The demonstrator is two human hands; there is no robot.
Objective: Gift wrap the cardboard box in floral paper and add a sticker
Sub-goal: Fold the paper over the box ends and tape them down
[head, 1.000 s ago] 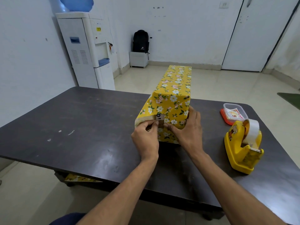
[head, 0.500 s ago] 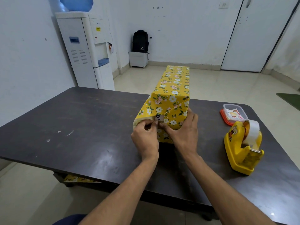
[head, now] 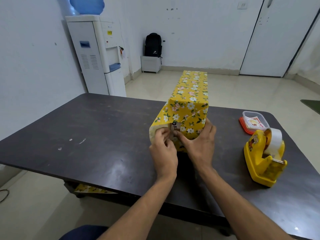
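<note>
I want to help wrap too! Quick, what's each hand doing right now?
Left hand: pinching the floral paper flap at the near end.
Right hand: open, pressing the folded paper flat.

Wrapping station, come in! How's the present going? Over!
Left hand pinches floral paper flap. Right hand presses opposite flap flat. Cardboard showing between them. Tape dispenser off right, nothing blocking.
</note>
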